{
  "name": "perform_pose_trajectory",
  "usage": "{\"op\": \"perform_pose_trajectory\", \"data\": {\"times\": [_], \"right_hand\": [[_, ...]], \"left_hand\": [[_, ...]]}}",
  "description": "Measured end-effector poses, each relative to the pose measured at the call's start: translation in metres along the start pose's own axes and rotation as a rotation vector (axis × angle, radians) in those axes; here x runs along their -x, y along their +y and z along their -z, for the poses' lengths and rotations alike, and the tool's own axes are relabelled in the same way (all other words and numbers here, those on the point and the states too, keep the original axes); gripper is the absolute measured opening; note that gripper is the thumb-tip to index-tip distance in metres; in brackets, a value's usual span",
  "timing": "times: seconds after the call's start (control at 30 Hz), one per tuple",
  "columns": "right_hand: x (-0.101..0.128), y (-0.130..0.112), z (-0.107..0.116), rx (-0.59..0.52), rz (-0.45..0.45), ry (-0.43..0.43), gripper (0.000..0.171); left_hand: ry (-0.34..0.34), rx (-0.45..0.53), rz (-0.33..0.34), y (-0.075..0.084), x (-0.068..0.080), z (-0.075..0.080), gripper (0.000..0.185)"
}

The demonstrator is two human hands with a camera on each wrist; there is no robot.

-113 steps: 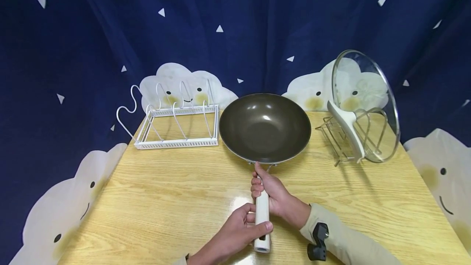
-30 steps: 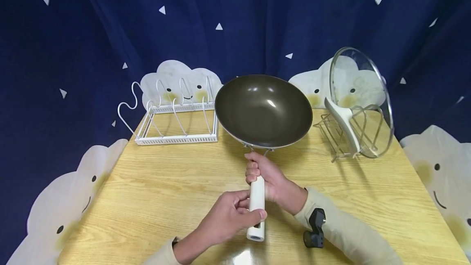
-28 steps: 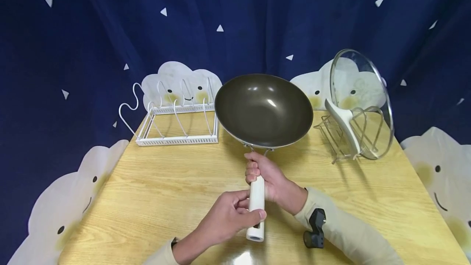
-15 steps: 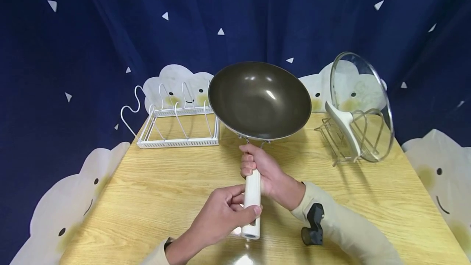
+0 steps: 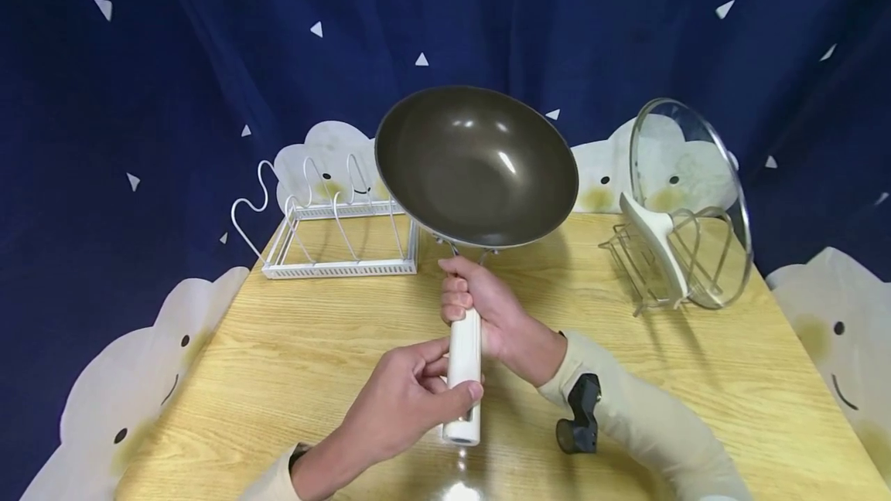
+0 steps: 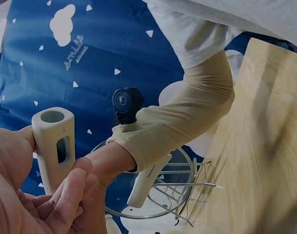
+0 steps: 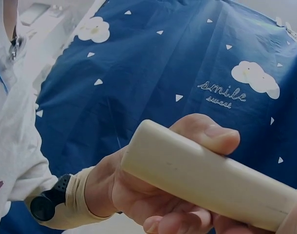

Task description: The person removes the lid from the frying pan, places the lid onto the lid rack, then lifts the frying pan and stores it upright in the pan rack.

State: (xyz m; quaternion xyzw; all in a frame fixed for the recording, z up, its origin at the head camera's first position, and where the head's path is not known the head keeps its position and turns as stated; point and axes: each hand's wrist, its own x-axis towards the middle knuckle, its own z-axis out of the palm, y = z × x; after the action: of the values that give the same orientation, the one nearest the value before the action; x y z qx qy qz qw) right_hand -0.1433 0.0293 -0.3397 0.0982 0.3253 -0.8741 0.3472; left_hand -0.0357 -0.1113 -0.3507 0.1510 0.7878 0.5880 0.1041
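Right hand (image 5: pixel 487 305) is wrapped round the handle (image 5: pixel 465 346) close to the pan (image 5: pixel 480 168), with the fingers curled. Farther down, near the free end, the handle is pinched by the left hand (image 5: pixel 397 400), its thumb laid across the top. The pan is held over the far half of the table (image 5: pixel 313 354), with its dark inside tipped toward the head camera; it seems to be lifted clear, though its underside is hidden. In the head view the right end of the white rack (image 5: pixel 341 270) is partly covered by the pan; whether the two touch cannot be told. To the right, well apart, a glass lid (image 5: pixel 685 184) is propped on edge in a wire stand (image 5: pixel 654 302).

The pan is judged stiff and front-heavy: its weight is carried well ahead of the handle, so a dip or a roll can be expected if only the free end is held. The inner coating looks smooth, probably slippery and easily scratched, and is best left untouched. Hold is best taken near the pan for lifting, with the free end steadied against twist.
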Motion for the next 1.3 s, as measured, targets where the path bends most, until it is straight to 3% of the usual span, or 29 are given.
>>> {"op": "perform_pose_trajectory", "data": {"times": [0.37, 0.5, 0.93, 1.3], "right_hand": [[-0.005, -0.004, -0.014, 0.005, 0.018, -0.118, 0.035], [-0.008, -0.006, -0.018, -0.008, 0.004, -0.164, 0.037], [-0.023, -0.014, -0.028, -0.015, -0.056, -0.323, 0.042], [-0.043, -0.016, -0.038, -0.095, -0.122, -0.454, 0.047]], "left_hand": [[0.079, -0.157, -0.057, 0.009, 0.002, 0.009, 0.031], [0.099, -0.172, -0.051, 0.012, 0.002, 0.011, 0.025], [0.199, -0.233, -0.036, 0.018, -0.001, 0.015, 0.033], [0.282, -0.275, -0.095, 0.019, -0.004, 0.024, 0.017]]}}
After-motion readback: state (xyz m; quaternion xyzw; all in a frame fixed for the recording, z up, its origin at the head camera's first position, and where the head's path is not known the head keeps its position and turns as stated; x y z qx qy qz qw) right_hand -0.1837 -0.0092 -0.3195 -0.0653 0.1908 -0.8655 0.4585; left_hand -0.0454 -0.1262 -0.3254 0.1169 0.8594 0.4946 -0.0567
